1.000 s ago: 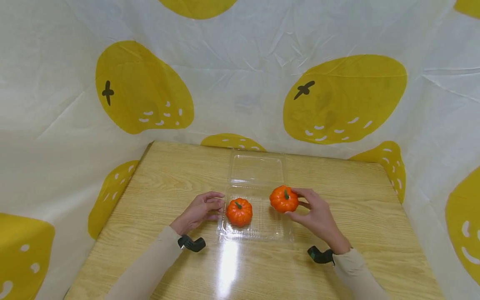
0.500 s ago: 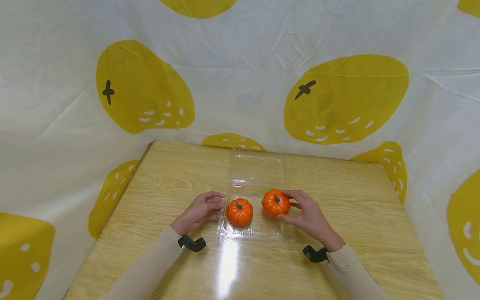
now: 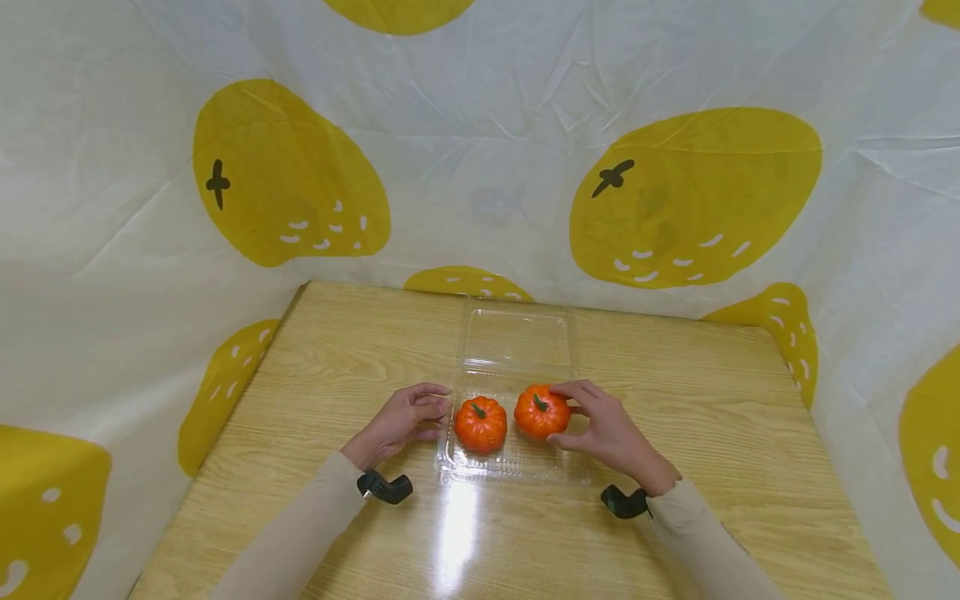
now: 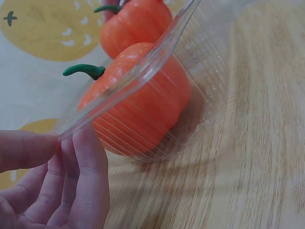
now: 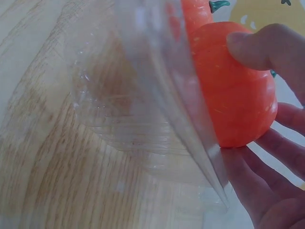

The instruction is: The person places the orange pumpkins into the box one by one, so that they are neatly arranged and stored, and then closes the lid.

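A clear plastic clamshell container lies open on the table, its lid folded back toward the wall. One small orange pumpkin with a green stem sits in the left half of its base. My left hand pinches the container's left rim between thumb and fingers, as the left wrist view shows. In my right hand is a second orange pumpkin, gripped from its right side over the base's right half. In the right wrist view this pumpkin is at rim height, thumb on one side and fingers on the other.
The wooden table extends around the container on every side. A white cloth printed with large yellow lemons hangs behind the table and along both sides. Each wrist carries a dark camera mount.
My right hand has moved left and slightly nearer with its pumpkin, bringing it close beside the other pumpkin. The left hand and the container stay where they were.
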{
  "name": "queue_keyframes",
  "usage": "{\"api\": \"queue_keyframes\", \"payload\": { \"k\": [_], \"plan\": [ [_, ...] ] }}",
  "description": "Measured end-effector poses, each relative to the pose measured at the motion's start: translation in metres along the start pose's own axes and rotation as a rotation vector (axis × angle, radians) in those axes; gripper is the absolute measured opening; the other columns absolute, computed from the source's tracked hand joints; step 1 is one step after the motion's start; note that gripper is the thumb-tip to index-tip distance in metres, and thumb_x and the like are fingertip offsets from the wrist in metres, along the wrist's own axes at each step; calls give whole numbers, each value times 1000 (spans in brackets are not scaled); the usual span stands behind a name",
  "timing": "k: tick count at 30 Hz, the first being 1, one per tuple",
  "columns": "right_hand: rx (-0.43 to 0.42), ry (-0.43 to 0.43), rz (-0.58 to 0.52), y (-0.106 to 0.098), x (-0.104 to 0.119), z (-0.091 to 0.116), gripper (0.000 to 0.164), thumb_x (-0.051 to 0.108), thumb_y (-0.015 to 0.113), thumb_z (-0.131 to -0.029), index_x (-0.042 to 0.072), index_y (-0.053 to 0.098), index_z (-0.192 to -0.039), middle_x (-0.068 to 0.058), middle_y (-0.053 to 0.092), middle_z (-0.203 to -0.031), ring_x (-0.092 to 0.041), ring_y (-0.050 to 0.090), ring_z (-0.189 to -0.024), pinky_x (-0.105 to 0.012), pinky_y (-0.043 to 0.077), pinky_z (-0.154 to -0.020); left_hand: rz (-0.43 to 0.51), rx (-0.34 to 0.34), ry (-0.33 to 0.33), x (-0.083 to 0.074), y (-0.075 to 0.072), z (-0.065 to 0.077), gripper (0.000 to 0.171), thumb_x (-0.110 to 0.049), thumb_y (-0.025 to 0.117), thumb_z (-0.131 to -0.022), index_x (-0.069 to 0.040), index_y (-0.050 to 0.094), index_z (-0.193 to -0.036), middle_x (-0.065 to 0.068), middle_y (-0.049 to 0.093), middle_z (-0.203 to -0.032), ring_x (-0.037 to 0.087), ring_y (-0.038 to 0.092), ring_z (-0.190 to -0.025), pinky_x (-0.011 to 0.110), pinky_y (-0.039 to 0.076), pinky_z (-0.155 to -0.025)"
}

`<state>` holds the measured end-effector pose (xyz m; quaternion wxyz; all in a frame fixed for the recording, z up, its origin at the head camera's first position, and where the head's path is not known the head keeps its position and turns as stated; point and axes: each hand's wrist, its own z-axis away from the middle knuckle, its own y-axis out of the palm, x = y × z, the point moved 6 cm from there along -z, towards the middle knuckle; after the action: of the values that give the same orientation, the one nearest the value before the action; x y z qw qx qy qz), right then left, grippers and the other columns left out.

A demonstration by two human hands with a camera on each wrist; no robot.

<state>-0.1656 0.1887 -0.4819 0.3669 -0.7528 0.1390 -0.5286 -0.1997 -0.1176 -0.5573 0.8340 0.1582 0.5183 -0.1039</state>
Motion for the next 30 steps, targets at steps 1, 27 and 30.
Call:
{"api": "queue_keyframes", "payload": {
  "k": [1,27,30],
  "plan": [
    [5,-9,3,0,1,-1,66,10,92,-75,6,63,-134,-12,64,-131,-32,67,-118,-41,62,-94,0,0,0,0,0,0,44,-8,63,-101,0,51,-143,5,69,-115,13,65,-94,29,62,-81],
    [149,-59,242,10,5,-16,65,26,94,-74,10,67,-131,-8,68,-124,-28,68,-110,-48,60,-94,-4,-12,10,-1,1,0,43,-4,61,-101,1,52,-142,1,69,-110,13,66,-92,30,63,-80],
    [154,-57,254,12,5,-17,65,28,94,-74,10,67,-130,-8,68,-124,-28,67,-111,-49,59,-95,-7,-9,13,-2,1,0,43,-4,61,-101,1,52,-142,2,69,-112,14,66,-93,29,62,-79]
  ]
}}
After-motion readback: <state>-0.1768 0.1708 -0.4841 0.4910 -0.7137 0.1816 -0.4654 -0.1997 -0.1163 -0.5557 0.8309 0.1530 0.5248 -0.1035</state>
